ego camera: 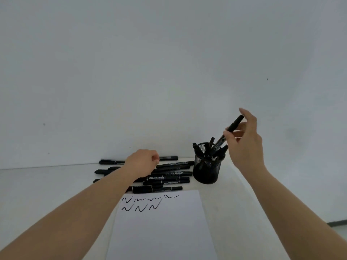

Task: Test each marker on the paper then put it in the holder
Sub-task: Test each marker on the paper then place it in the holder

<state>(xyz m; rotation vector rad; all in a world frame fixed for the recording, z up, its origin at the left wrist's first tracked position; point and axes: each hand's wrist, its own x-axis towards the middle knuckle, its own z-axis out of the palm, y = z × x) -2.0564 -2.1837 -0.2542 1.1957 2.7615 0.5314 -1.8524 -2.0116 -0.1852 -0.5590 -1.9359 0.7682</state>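
A: Which step is this?

B: The drop-off, I'd say. The right hand [244,141] pinches a marker [230,131] between thumb and fingers, tilted, its lower end already at the mouth of the holder [207,170]. The holder stands on the table [47,184], just right of the pile [165,178], and several markers lean inside it.

A: And the left hand?

B: The left hand [141,162] hovers over the pile, fingers curled downward. Whether it has closed on a marker I cannot tell; the knuckles hide it.

A: How far along?

B: The paper [165,231] carries seven squiggles [142,203] near its top edge, and plenty of markers lie untested, so probably less than halfway.

A: What does the next move need?

B: The right hand should simply let go so the marker slides down among the others. Then the left hand has to single out one marker from the pile, uncap it, and bring it to bare paper.
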